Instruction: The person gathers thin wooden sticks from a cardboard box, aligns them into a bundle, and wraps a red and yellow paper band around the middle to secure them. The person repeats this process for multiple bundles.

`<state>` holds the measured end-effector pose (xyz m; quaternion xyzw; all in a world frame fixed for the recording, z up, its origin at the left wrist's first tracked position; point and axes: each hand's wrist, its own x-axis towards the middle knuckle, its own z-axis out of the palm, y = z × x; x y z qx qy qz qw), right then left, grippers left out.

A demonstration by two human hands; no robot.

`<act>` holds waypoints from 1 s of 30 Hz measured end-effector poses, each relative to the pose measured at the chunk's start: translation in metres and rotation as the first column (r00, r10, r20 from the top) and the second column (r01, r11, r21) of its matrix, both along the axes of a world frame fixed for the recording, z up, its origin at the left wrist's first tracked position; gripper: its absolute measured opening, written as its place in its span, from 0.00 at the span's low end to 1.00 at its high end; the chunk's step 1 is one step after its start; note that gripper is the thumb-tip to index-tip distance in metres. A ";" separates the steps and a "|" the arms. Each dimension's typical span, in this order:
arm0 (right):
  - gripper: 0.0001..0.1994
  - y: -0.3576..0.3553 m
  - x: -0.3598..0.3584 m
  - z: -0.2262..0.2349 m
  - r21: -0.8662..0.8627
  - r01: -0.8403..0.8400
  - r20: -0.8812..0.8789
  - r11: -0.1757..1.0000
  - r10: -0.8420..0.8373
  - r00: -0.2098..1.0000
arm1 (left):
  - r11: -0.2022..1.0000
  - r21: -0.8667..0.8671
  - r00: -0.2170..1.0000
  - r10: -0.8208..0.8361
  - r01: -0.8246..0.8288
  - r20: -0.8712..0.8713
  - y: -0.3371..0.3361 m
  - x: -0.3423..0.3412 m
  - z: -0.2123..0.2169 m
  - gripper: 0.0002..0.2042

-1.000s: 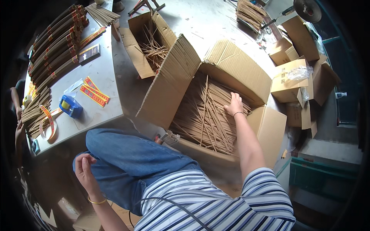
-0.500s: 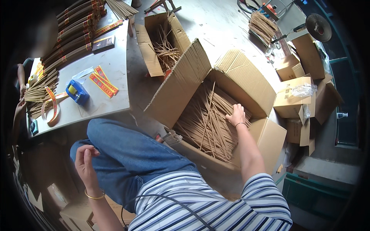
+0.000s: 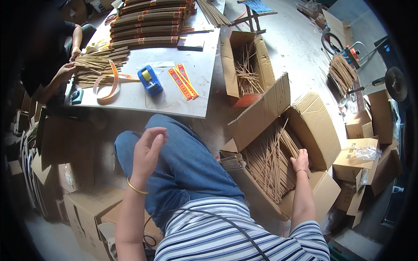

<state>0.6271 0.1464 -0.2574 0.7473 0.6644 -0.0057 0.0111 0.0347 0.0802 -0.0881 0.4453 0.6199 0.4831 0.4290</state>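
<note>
Thin, long tan sticks (image 3: 272, 167), loosely piled and crossing one another, are seen inside an open cardboard box (image 3: 324, 130) on the floor, pressed by the right hand (image 3: 300, 160), its grip not discernible, while the empty left hand (image 3: 148, 150) is held open above the knee.

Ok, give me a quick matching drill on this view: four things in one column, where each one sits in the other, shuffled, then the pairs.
Things:
1. right hand
2. left hand
3. tape dispenser
4. bangle

Places:
A. on the grey table, beside the red and yellow strips
B. on the left wrist
C. in the big open box, on the thin sticks
D. raised, open and empty, above the jeans

Pairs: 1-C, 2-D, 3-A, 4-B
</note>
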 end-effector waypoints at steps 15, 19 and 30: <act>0.25 -0.026 0.002 0.074 0.186 0.217 0.064 0.958 -0.232 0.970 | 0.922 0.162 0.680 0.371 -0.352 -0.633 0.161 -0.052 -0.097 0.40; 0.19 -0.028 0.008 0.082 0.254 0.323 -0.187 0.912 -0.282 0.941 | 0.965 0.194 0.720 0.261 -0.176 -0.643 0.170 -0.066 -0.103 0.36; 0.07 0.006 -0.089 0.191 0.025 0.254 -0.852 0.967 -0.112 0.512 | 0.866 0.492 0.905 0.137 0.087 -0.402 0.137 0.018 -0.007 0.31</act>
